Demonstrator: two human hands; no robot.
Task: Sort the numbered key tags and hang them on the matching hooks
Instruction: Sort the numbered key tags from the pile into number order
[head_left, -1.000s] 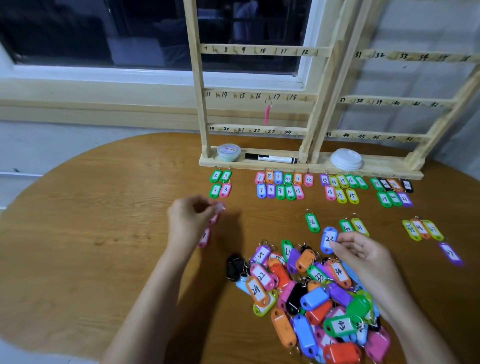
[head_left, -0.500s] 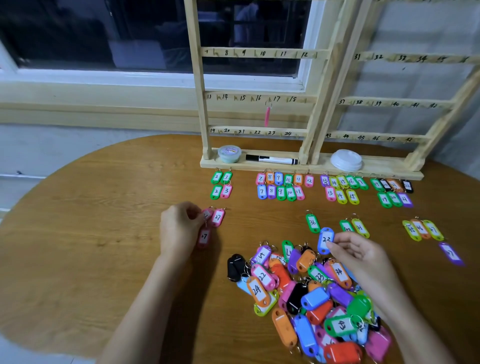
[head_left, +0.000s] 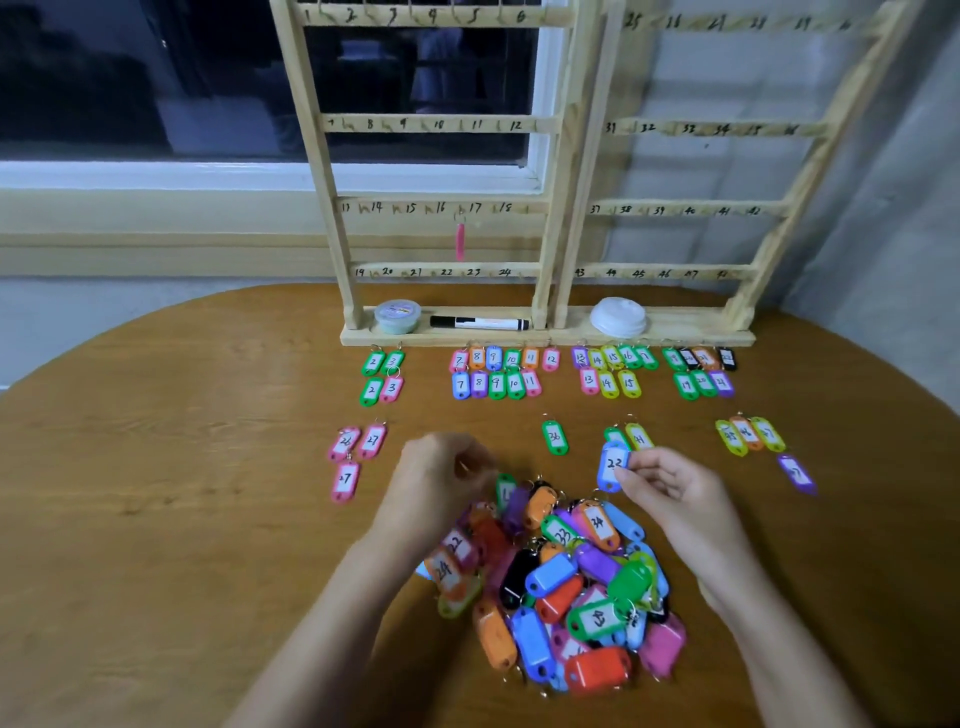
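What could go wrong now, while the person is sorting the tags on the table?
1. The right hand pinches the blue tag 22 close beside the yellow tag 41; dropped there, it may land in the wrong group.
2. The left hand is over the pile; a sweep could push loose tags toward the sorted pink tag 26.

Right hand (head_left: 670, 488) on blue tag 22 (head_left: 612, 469)

Round wooden table (head_left: 156, 519) bears key tags (head_left: 571, 587) and rack (head_left: 545, 332)
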